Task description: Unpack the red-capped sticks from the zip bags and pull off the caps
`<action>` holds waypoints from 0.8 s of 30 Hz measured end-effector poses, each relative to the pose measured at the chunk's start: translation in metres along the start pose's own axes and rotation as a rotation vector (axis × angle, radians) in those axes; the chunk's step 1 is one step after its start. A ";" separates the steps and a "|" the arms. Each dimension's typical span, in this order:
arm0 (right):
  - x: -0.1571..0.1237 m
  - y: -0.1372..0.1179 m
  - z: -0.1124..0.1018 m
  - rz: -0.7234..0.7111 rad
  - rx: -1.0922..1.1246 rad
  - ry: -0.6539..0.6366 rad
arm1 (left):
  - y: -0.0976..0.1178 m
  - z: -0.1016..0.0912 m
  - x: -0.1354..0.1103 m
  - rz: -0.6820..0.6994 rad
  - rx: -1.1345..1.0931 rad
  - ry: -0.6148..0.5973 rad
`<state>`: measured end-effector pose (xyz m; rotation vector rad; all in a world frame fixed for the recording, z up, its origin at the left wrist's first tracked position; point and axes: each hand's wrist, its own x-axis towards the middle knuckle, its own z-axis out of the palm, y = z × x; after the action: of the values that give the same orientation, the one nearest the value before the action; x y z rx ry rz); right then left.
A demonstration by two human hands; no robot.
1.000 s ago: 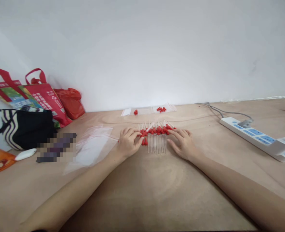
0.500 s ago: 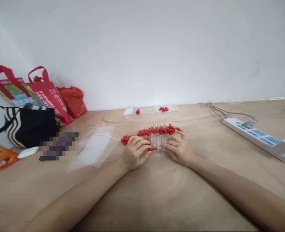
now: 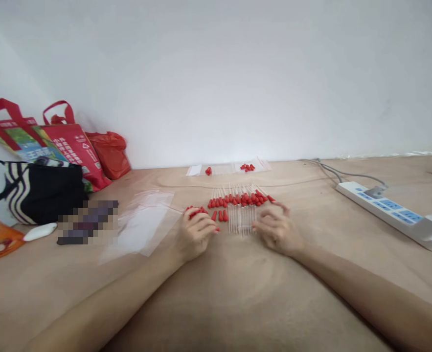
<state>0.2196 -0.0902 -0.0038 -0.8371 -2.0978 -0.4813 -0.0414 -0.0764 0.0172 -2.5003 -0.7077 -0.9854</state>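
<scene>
My left hand (image 3: 197, 235) is closed, with the end of a red rubber bulb (image 3: 217, 230) showing at its fingertips. Several loose red bulbs (image 3: 197, 210) lie partly hidden behind its knuckles, and a few stand apart just right of them. My right hand (image 3: 279, 230) has its fingers bent together at the right edge of a row of clear glass tubes (image 3: 240, 219); a thin tube seems to be in its fingertips, though blur makes this faint. Beyond the row lie several droppers (image 3: 238, 198), red bulbs towards me and thin tubes pointing away.
Clear zip bags (image 3: 146, 215) lie left of my hands. A bag with red bulbs (image 3: 247, 167) rests by the wall. At right is a white power strip (image 3: 388, 205) with a grey cable; at left, a black bag (image 3: 50, 190) and red shopping bags (image 3: 76, 146).
My hands have moved apart: the left went left, and the right shifted slightly right. The red bulb that was between them over the glass tubes is no longer there.
</scene>
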 end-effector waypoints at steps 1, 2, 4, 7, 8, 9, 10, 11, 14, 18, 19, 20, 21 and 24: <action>-0.002 0.005 -0.002 0.061 -0.016 0.016 | -0.006 -0.003 -0.005 -0.033 0.016 0.019; -0.003 0.008 -0.003 0.122 -0.033 0.027 | -0.010 -0.005 -0.010 -0.065 0.022 0.037; -0.003 0.012 -0.003 0.190 -0.045 0.025 | -0.017 -0.006 -0.017 -0.101 -0.021 0.042; -0.001 0.013 0.000 0.256 -0.065 0.000 | -0.017 -0.002 -0.020 -0.160 -0.083 0.057; 0.000 0.013 0.000 0.281 -0.079 -0.015 | -0.016 0.000 -0.018 -0.193 -0.081 0.065; -0.001 0.015 -0.001 0.307 -0.095 -0.035 | -0.015 0.002 -0.016 -0.228 -0.072 0.067; -0.001 0.017 -0.002 0.329 -0.114 -0.055 | -0.015 0.004 -0.013 -0.261 -0.063 0.062; -0.003 0.019 -0.004 0.350 -0.137 -0.069 | -0.015 0.005 -0.010 -0.290 -0.057 0.049; -0.007 0.027 -0.009 0.398 -0.222 -0.100 | -0.020 0.010 0.000 -0.360 -0.042 -0.008; -0.011 0.030 -0.008 0.409 -0.286 -0.158 | -0.023 0.014 0.011 -0.386 0.072 -0.144; -0.011 0.029 -0.006 0.408 -0.291 -0.173 | -0.023 0.014 0.013 -0.375 0.105 -0.191; -0.011 0.028 -0.005 0.405 -0.291 -0.188 | -0.022 0.014 0.015 -0.364 0.131 -0.229; -0.011 0.026 -0.004 0.401 -0.284 -0.204 | -0.022 0.014 0.016 -0.357 0.148 -0.253; -0.009 0.021 -0.003 0.384 -0.231 -0.251 | -0.019 0.011 0.017 -0.363 0.149 -0.261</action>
<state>0.2400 -0.0806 -0.0085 -1.4656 -2.0562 -0.4318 -0.0359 -0.0504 0.0246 -2.4402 -1.3018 -0.6873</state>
